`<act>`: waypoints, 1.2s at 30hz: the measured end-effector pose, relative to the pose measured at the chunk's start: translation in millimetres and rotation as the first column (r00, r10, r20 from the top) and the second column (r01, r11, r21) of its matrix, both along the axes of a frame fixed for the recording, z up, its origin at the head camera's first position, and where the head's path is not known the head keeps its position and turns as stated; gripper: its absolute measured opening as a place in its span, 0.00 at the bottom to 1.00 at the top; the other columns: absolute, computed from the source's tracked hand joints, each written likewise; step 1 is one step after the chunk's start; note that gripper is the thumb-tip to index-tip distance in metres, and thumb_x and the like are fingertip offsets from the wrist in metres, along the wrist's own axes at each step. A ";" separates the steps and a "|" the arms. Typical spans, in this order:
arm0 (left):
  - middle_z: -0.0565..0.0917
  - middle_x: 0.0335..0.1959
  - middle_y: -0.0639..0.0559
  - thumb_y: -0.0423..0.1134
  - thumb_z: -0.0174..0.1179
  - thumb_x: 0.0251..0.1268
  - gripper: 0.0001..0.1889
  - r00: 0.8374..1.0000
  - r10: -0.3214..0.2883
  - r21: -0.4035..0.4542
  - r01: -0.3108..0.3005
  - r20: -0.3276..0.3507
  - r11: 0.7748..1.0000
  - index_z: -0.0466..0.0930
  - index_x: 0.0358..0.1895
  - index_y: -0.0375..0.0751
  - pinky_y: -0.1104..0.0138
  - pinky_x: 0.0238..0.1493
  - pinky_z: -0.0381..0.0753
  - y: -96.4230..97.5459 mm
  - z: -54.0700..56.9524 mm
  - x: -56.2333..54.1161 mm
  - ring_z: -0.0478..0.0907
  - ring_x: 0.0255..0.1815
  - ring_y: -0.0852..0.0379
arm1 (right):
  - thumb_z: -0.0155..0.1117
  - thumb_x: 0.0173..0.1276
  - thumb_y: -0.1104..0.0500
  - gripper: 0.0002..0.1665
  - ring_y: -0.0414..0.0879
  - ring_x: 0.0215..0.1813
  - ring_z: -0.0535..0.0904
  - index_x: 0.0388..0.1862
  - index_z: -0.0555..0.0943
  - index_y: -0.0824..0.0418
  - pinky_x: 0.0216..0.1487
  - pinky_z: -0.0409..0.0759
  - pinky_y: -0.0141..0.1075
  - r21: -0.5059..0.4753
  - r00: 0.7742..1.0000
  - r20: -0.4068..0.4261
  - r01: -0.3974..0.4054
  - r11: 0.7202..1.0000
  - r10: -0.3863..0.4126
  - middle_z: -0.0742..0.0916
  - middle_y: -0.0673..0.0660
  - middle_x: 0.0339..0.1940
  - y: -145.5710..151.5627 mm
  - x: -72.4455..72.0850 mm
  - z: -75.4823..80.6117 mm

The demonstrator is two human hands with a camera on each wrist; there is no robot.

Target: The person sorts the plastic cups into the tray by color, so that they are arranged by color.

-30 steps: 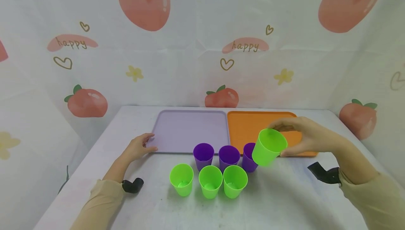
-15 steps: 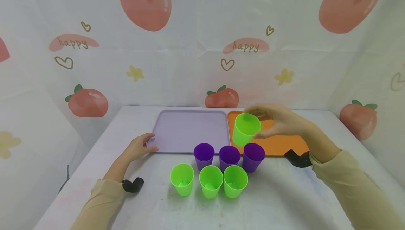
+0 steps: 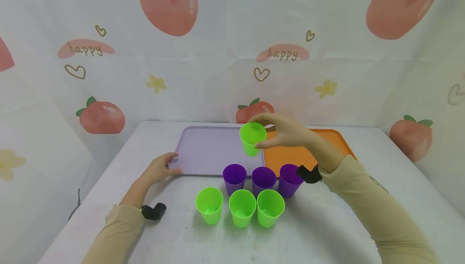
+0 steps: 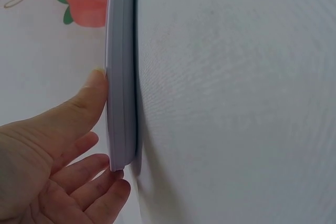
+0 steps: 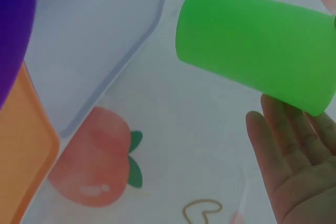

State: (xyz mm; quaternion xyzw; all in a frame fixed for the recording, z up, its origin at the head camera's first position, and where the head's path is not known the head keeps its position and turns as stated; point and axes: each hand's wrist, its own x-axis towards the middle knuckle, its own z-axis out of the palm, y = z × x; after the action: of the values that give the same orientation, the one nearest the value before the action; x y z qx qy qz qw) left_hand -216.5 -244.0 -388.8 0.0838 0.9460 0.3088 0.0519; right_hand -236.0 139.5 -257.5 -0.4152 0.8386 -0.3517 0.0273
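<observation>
My right hand [image 3: 285,130] holds a bright green plastic cup [image 3: 252,139] by its rim, raised above the lavender tray's right part. In the right wrist view the green cup [image 5: 257,51] lies across the picture, with fingers along its rim end. My left hand [image 3: 160,168] grips the near left corner of the lavender tray [image 3: 207,151]. Seen from the left wrist, the thumb rests on the tray's rim [image 4: 118,77] and the curled fingers meet its corner. Three green cups [image 3: 209,205] stand upright in a front row, with three purple cups [image 3: 234,180] behind them.
An orange tray [image 3: 290,161] sits against the lavender tray's right side, partly hidden by the right arm. The purple cups stand along the trays' near edges. A white cloth [image 3: 203,74] printed with peaches hangs behind the table.
My right hand has carried the green cup leftward and farther back, from over the rightmost purple cup, past the orange tray, to above the lavender tray. My left hand has stayed at its corner.
</observation>
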 end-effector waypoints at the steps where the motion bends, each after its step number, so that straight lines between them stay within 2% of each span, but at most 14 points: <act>1: 0.67 0.61 0.23 0.43 0.68 0.52 0.37 1.000 0.001 -0.001 -0.001 -0.002 1.000 0.65 0.62 0.26 0.45 0.60 0.71 0.3 0.1 -0.1 0.67 0.61 0.28 | 0.74 0.50 0.59 0.34 0.50 0.56 0.78 0.57 0.73 0.63 0.57 0.80 0.45 0.001 1.000 0.004 0.004 1.000 -0.004 0.82 0.57 0.52 -4.1 -2.1 -1.4; 7: 0.67 0.62 0.23 0.43 0.68 0.52 0.38 1.000 0.007 -0.009 -0.007 0.006 1.000 0.64 0.63 0.27 0.44 0.60 0.71 -0.3 -0.6 -2.0 0.67 0.62 0.28 | 0.75 0.50 0.57 0.35 0.52 0.53 0.80 0.57 0.73 0.63 0.52 0.83 0.42 0.033 0.999 0.031 0.015 0.999 -0.016 0.82 0.58 0.51 -30.4 -13.0 -6.3; 13: 0.67 0.62 0.23 0.44 0.68 0.52 0.38 1.000 0.012 -0.020 -0.012 0.010 1.000 0.64 0.63 0.27 0.45 0.60 0.71 0.2 -1.8 -3.7 0.67 0.61 0.29 | 0.75 0.49 0.58 0.35 0.54 0.52 0.79 0.56 0.73 0.65 0.49 0.84 0.41 0.042 0.999 0.040 -0.016 0.999 0.014 0.81 0.60 0.53 -57.1 -19.8 -8.4; 19: 0.66 0.62 0.23 0.44 0.68 0.52 0.38 1.000 0.011 -0.019 -0.010 0.014 1.000 0.64 0.63 0.27 0.45 0.61 0.71 0.6 -0.5 -3.6 0.67 0.62 0.28 | 0.74 0.51 0.56 0.37 0.53 0.55 0.78 0.59 0.72 0.63 0.52 0.82 0.34 0.095 0.998 0.065 -0.028 0.995 0.022 0.80 0.58 0.58 -80.9 -24.7 -7.0; 27: 0.66 0.63 0.23 0.44 0.68 0.52 0.38 1.000 0.009 -0.023 -0.009 0.022 1.000 0.64 0.63 0.27 0.45 0.61 0.70 0.7 0.3 -2.9 0.66 0.62 0.29 | 0.72 0.53 0.55 0.38 0.53 0.56 0.78 0.63 0.71 0.63 0.55 0.80 0.39 0.145 0.997 0.070 -0.048 0.988 0.038 0.79 0.59 0.59 -110.6 -31.2 -7.7; 36: 0.66 0.63 0.24 0.44 0.68 0.53 0.37 1.000 0.009 -0.029 -0.008 0.021 1.000 0.64 0.63 0.28 0.45 0.61 0.71 1.0 2.3 -1.8 0.67 0.62 0.29 | 0.72 0.53 0.51 0.38 0.50 0.57 0.78 0.62 0.71 0.60 0.54 0.79 0.32 0.234 0.998 0.065 -0.038 0.971 0.023 0.79 0.57 0.59 -141.0 -35.3 -16.7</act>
State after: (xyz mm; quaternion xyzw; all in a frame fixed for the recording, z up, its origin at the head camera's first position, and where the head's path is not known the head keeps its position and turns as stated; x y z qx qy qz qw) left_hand -218.4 -243.0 -386.5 0.0758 0.9501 0.2963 0.0618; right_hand -271.3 -1.6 -274.2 -0.4107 0.8666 -0.2621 0.1078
